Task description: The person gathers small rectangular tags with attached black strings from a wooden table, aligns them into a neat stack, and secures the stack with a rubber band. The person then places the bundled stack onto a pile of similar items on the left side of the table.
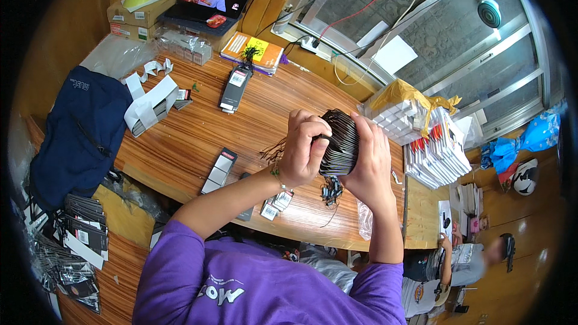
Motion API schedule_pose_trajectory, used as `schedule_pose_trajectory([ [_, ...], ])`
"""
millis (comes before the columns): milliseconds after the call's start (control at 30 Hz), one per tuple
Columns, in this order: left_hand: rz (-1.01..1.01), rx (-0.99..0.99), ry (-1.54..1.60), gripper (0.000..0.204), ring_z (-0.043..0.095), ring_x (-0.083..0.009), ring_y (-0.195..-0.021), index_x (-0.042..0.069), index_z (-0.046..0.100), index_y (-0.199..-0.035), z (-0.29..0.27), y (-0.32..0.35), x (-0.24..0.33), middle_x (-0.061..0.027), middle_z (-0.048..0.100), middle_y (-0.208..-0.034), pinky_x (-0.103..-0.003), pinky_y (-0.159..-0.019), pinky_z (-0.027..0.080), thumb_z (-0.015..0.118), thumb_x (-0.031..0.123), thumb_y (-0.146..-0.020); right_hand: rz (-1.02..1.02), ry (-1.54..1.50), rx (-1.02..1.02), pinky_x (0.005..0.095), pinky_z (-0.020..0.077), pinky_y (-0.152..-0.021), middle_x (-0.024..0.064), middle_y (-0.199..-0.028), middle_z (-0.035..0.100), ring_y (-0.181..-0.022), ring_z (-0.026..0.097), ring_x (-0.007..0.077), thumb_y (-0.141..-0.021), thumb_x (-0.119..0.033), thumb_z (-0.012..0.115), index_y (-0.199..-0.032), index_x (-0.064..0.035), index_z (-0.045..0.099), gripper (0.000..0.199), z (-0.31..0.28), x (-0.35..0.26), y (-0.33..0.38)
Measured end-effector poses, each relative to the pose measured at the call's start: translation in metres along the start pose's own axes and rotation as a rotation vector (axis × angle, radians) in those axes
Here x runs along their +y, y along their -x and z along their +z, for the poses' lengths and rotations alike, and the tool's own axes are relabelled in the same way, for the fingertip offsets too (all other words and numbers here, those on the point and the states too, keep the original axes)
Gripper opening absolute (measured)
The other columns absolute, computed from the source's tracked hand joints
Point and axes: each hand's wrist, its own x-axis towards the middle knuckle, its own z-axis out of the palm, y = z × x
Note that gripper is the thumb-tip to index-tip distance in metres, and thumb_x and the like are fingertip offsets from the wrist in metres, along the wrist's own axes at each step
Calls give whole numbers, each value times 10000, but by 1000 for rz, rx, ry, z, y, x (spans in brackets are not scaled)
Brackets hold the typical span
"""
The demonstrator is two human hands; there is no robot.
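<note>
Tag stack [341, 144] at centre, held up over the table [174, 144] btwn both hands. L hand [306, 149]: fingers curled, pinching its L side; R hand [372, 162] cupped round its R side. Out from there: black cords [330, 190] at 6 o'clock, labelled tags [277, 204] 7–8, grey pack [219, 171] 8–9, corded pack [235, 88] 10, banded bundle [150, 108] 9–10, tag heap [78, 265] 8. My read: approx. partway; this stack's gathered, not set down; heap, w/ lots of tags, prob. left to do.

The fisheye head view looks down from above, close to the hands [370, 168], with the bench [177, 129] beneath them.
</note>
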Motion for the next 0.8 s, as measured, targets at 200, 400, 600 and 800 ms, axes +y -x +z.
schedule_pose_trajectory([
  [200,-36,47,116,112,440,-222,-747,38,397,-978,5,6,-4,-111,499,-839,-361,-739,370,416,123,-907,20,-47,-2,393,370,-828,169,-1108,494,-972,491,325,-525,-6,674,-1277,-28,333,826,5,1,1],
  [400,-43,109,272,115,426,-176,-691,44,349,-989,11,3,-5,-103,470,-789,-313,-670,382,382,136,-930,44,-33,-10,404,380,-855,184,-1125,487,-1006,486,344,-530,-39,721,-1281,-28,328,847,5,0,2],
  [600,-11,136,364,103,459,-163,-691,29,342,-1007,10,-1,-4,-120,494,-810,-294,-668,408,359,101,-935,53,-69,13,398,369,-835,177,-1121,486,-998,484,329,-519,3,675,-1286,-25,326,843,6,-2,2],
  [800,-57,190,420,113,464,-160,-685,42,333,-997,12,-2,-3,-124,502,-809,-297,-670,413,345,143,-948,64,-88,35,393,370,-840,180,-1124,484,-1002,484,332,-525,-11,686,-1282,-23,332,835,6,-3,2],
])
